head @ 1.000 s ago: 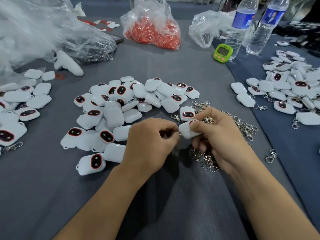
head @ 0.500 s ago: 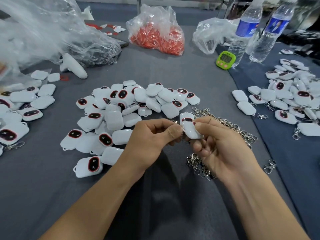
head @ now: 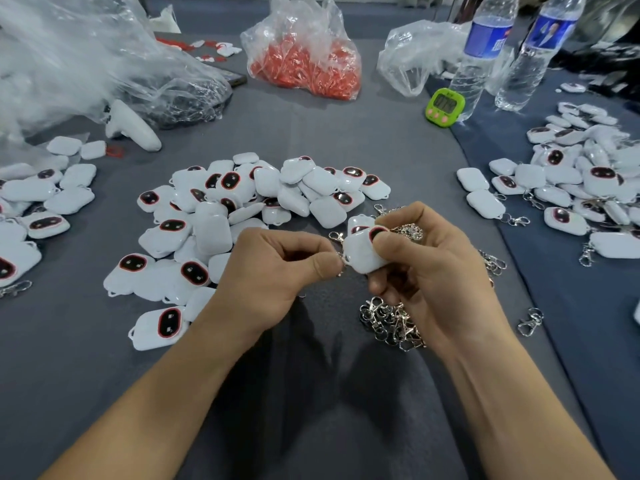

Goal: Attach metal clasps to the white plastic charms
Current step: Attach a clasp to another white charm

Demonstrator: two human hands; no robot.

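Each charm (head: 362, 256) is smooth, glossy white plastic with a shiny dark inset, and each clasp (head: 530, 322) is bright polished metal. The cloth (head: 311, 410) is matt grey fabric. The bags (head: 86, 64) are thin, crinkled clear film, the bottles (head: 485, 74) clear plastic, the timer (head: 445, 107) glossy green plastic.

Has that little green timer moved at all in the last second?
No. The timer still stands at the foot of the same bottle, just as before; only the camera shifted a little.
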